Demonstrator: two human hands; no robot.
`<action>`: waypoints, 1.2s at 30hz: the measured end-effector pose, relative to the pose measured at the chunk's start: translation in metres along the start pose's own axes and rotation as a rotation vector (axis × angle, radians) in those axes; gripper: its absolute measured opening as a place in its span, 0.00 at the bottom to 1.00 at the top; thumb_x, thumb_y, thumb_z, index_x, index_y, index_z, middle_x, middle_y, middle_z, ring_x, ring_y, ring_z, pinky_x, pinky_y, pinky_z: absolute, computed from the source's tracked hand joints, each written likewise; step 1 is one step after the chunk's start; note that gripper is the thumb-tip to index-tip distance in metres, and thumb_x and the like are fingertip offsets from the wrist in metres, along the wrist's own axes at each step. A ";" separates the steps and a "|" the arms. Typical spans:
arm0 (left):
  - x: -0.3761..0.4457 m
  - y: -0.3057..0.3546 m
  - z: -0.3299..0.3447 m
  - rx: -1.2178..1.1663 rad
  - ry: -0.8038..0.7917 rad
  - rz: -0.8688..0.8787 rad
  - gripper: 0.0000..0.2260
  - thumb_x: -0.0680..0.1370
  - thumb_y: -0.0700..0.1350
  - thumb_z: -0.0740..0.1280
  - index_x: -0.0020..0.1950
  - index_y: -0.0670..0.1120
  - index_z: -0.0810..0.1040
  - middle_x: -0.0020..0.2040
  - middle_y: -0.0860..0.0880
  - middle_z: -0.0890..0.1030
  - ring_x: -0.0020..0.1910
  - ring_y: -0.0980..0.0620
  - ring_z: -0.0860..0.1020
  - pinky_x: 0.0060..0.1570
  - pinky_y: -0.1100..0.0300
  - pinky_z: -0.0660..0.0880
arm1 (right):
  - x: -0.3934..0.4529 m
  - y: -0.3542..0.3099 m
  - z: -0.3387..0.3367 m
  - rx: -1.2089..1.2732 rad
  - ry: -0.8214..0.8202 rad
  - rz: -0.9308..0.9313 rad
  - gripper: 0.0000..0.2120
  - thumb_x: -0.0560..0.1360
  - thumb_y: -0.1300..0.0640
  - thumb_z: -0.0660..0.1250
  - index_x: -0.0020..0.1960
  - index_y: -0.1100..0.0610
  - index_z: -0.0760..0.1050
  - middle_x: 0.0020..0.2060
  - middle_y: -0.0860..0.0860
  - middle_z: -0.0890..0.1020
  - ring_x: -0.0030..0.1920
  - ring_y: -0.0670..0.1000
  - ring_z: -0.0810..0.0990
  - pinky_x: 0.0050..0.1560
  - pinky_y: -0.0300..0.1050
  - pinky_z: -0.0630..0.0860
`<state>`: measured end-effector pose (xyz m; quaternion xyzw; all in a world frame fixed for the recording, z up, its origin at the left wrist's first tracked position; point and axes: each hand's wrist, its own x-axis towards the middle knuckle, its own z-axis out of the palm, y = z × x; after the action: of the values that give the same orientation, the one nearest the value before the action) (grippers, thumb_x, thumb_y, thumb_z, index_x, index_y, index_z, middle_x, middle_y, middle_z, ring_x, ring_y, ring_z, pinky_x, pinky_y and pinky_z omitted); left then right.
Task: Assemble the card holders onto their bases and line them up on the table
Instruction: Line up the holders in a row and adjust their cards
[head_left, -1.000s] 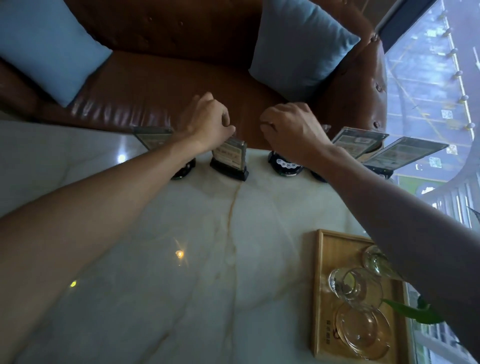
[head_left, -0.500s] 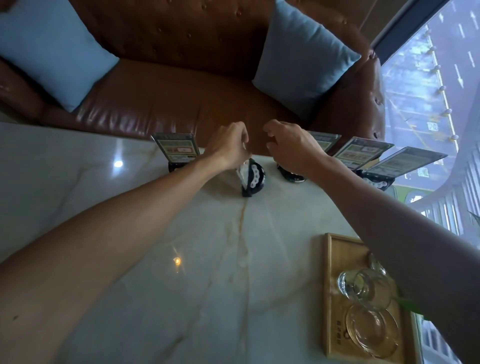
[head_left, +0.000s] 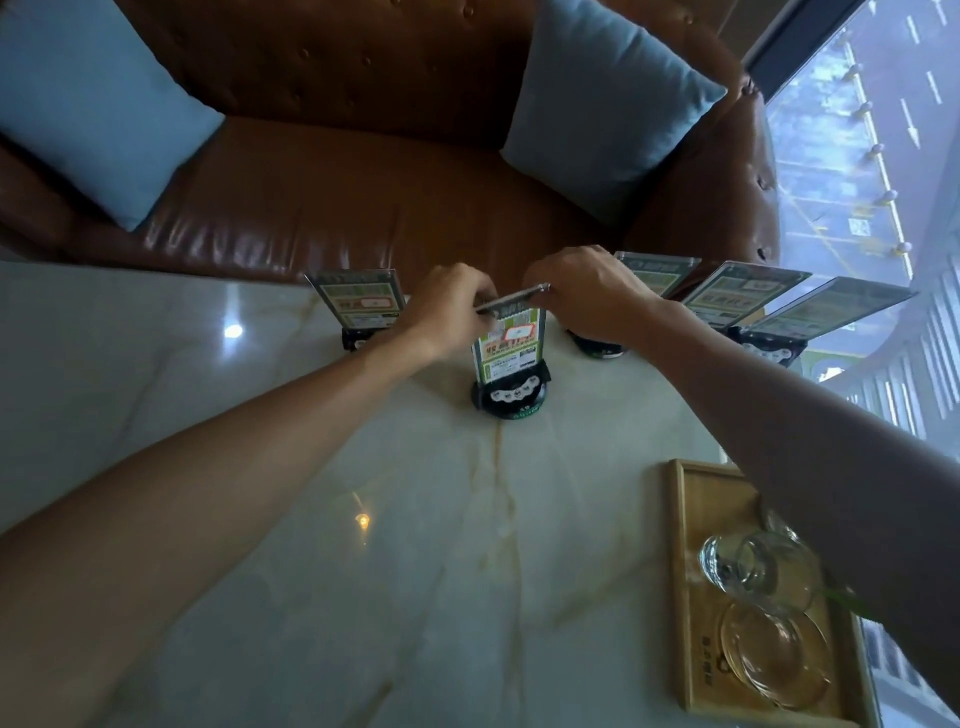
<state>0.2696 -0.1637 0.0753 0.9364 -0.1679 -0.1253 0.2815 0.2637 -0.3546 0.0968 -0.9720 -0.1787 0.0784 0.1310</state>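
Card holder (head_left: 508, 343) stands upright in its black base (head_left: 511, 397) near the far edge of the table (head_left: 415, 545), printed face toward camera, long axis vertical. Left hand (head_left: 449, 312) pinches its top-left corner, right hand (head_left: 587, 296) pinches its top-right corner, both arms stretched forward, knuckles up. Other holders stand in a row on either side.

Green-and-white printed card holder (head_left: 508, 340) on black base (head_left: 511, 397); pale veined marble table (head_left: 363, 519); brown leather sofa (head_left: 337, 208); blue cushions (head_left: 88, 98).
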 end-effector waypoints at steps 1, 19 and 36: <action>0.002 -0.001 -0.001 -0.002 0.019 0.007 0.07 0.72 0.41 0.76 0.50 0.47 0.85 0.44 0.48 0.85 0.41 0.53 0.80 0.38 0.63 0.70 | 0.001 0.001 -0.002 0.002 0.000 0.011 0.06 0.78 0.56 0.66 0.49 0.52 0.82 0.44 0.53 0.85 0.46 0.57 0.81 0.46 0.50 0.76; 0.056 0.015 0.008 -0.019 0.133 0.115 0.08 0.76 0.41 0.72 0.53 0.50 0.86 0.46 0.52 0.86 0.42 0.58 0.79 0.41 0.66 0.71 | 0.003 0.031 -0.025 -0.106 0.076 0.074 0.09 0.77 0.56 0.65 0.52 0.52 0.84 0.45 0.54 0.86 0.47 0.59 0.81 0.50 0.52 0.76; 0.068 0.016 0.012 -0.012 0.098 0.145 0.07 0.75 0.40 0.73 0.50 0.49 0.87 0.46 0.51 0.86 0.43 0.55 0.79 0.43 0.61 0.74 | -0.002 0.038 -0.022 -0.077 0.043 0.149 0.11 0.75 0.60 0.64 0.50 0.51 0.84 0.43 0.53 0.85 0.44 0.58 0.81 0.47 0.52 0.77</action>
<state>0.3236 -0.2087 0.0650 0.9251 -0.2206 -0.0596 0.3032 0.2787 -0.3941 0.1072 -0.9884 -0.1057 0.0602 0.0911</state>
